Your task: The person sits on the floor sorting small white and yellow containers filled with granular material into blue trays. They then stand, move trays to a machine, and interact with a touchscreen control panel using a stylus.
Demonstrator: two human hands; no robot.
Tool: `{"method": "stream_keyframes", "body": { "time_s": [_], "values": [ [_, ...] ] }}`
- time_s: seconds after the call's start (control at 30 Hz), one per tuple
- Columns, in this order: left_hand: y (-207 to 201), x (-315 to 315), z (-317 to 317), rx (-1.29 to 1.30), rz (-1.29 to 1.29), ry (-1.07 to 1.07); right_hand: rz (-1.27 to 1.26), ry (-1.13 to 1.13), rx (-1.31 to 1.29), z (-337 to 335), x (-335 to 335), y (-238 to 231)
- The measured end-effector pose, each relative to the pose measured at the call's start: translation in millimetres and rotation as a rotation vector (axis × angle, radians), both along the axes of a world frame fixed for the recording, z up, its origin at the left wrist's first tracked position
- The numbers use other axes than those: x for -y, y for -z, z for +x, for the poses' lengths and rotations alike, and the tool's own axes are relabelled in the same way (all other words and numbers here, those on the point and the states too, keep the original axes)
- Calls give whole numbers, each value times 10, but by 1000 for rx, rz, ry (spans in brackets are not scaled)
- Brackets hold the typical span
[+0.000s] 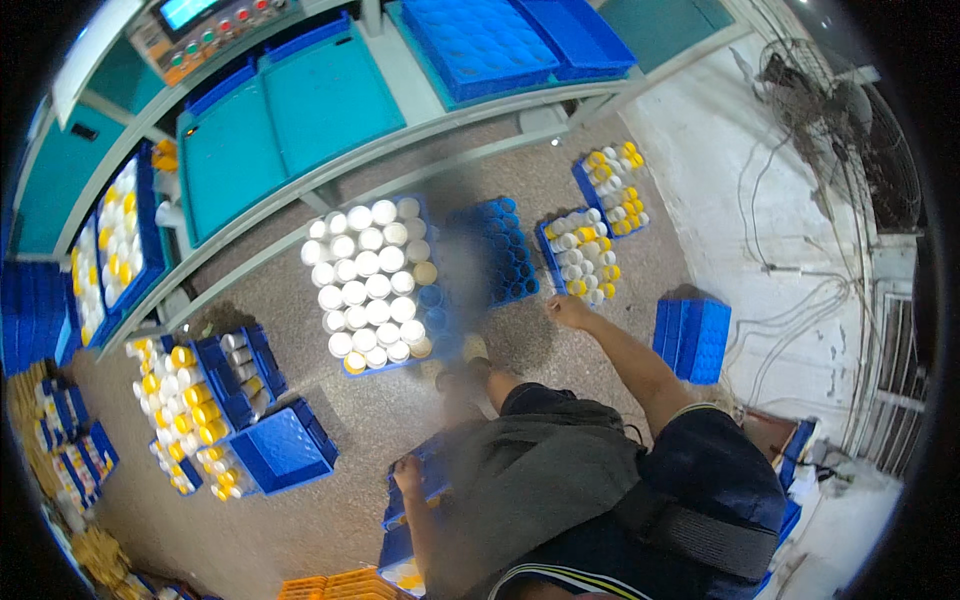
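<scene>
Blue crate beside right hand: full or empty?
Loaded: the crate holds white and yellow cylinders, visible above the right hand. Whether completely full, cannot tell.

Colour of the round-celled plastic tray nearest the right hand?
Blue tray, best in head view.

head-worn fisheye, facing steeply down, floor (pixel 355 425) well below; centre seemingly smeared.

Containers: the round-topped plastic ones (pixel 366 262) are mostly white, the cylindrical plastic ones (pixel 583 262) mixed yellow and white. The moulded plastic tray (pixel 513 250) is blue, patterned with rows of round pockets. The flat-panelled desk (pixel 330 100) is teal, the slatted plastic crate (pixel 345 584) orange, the stone-like floor (pixel 340 510) speckled grey-brown.
</scene>
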State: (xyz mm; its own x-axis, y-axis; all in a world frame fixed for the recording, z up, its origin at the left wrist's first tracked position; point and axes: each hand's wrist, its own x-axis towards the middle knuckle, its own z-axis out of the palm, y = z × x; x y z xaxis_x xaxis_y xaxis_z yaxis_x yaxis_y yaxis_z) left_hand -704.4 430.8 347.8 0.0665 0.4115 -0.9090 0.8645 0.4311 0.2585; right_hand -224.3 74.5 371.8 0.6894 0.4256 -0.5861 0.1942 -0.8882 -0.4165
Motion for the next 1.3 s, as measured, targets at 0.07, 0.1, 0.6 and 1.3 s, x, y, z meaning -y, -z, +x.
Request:
{"method": "stream_keyframes", "body": {
  "time_s": [0.07, 0.1, 0.6, 1.3],
  "values": [
    [140, 32, -19, 36, -44, 192, 68, 95, 44, 158, -3, -103],
    [194, 19, -22, -39, -158, 94, 82, 127, 39, 196, 7, -159],
    [-78, 335, 2450, 247, 97, -126, 61, -74, -217, 1096, 1562, -30],
    [239, 1602, 2659, 168, -116, -194, -197, 252, -452, -43, 3767, -129]
  ]
}}
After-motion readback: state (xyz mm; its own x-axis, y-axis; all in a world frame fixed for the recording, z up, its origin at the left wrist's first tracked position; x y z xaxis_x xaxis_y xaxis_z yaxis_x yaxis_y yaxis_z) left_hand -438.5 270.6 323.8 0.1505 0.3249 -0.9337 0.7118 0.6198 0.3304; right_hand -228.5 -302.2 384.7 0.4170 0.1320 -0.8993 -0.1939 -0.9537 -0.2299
